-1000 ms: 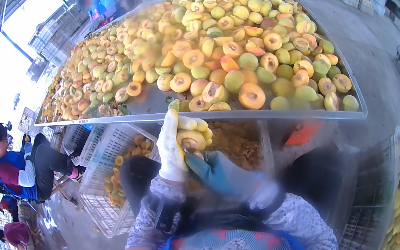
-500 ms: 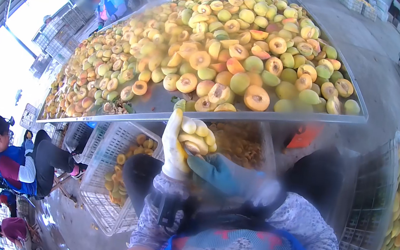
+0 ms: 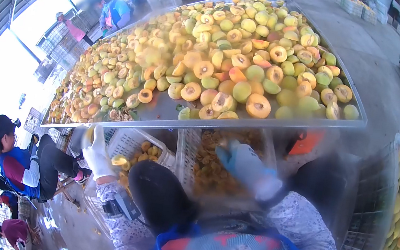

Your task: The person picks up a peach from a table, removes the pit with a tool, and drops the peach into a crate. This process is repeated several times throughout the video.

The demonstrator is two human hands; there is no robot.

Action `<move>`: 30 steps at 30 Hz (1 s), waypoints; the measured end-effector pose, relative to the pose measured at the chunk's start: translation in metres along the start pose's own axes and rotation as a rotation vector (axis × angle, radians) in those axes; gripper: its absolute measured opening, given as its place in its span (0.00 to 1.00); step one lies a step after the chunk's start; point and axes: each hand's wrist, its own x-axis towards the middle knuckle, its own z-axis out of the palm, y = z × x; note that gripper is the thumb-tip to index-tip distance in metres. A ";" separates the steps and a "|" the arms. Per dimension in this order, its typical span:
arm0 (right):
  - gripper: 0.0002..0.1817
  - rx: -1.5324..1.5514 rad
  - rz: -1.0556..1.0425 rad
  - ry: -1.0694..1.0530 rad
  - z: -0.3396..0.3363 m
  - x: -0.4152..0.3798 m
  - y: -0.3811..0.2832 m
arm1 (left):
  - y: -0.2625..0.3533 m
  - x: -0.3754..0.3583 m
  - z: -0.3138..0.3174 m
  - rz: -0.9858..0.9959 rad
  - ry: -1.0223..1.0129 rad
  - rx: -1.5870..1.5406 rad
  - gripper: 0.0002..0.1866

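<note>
My left hand [image 3: 97,153], in a white glove with yellow-stained fingers, is over the left crate [image 3: 166,157], fingers apart and pointing up toward the table edge. Cut yellow peach pieces [image 3: 121,161] show right beside its wrist, and more peach halves lie in that crate. My right hand [image 3: 245,165], in a blue and grey glove, hangs over the middle crate [image 3: 186,167] of small brownish-orange scraps [image 3: 208,170]. Its fingers are smeared by motion, so I cannot tell what they hold. Many halved peaches [image 3: 258,106] cover the metal-edged table [image 3: 160,114] in front.
On the right stands a tall crate [image 3: 384,204] full of peaches. An orange object [image 3: 306,142] is under the table's edge. A seated person [image 3: 18,162] works at left, and other people [image 3: 116,11] are behind the table near stacked crates [image 3: 60,42].
My hands have moved apart. The left went left and down from the table edge to the left crate, no longer around the peach half; the right moved slightly up and right over the scraps.
</note>
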 end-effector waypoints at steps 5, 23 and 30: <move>0.13 0.144 -0.029 0.099 -0.045 0.000 -0.047 | 0.030 -0.010 0.097 0.072 -0.447 0.059 0.18; 0.12 0.268 -0.160 0.327 -0.074 0.033 -0.056 | 0.024 -0.032 0.180 -0.061 -0.657 -0.357 0.28; 0.16 0.119 -0.189 0.187 -0.029 0.033 -0.061 | 0.037 -0.089 0.145 -0.423 -0.672 -1.056 0.31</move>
